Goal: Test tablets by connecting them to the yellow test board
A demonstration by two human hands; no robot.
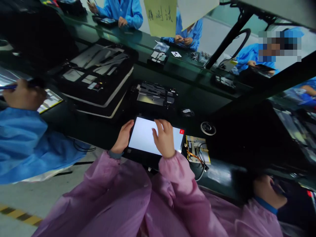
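A stack of black-framed panels [85, 70] stood at left on the dark counter [191, 95]. The left hand [123, 136] gripped the left edge of a white-lit screen [143, 135] at the near side. Beyond, a yellow note [160, 26] bore handwritten Chinese, ending "测试". The right hand [165, 138] was over the screen, open, fingers bent; contact was unclear. A red corner label [182, 131] was too small to read.

- Black-framed tablet [142, 136], screen lit white, red square [181, 131] in its upper right corner
- Face up, slightly skewed, at the near edge of the dark workbench [98, 130]
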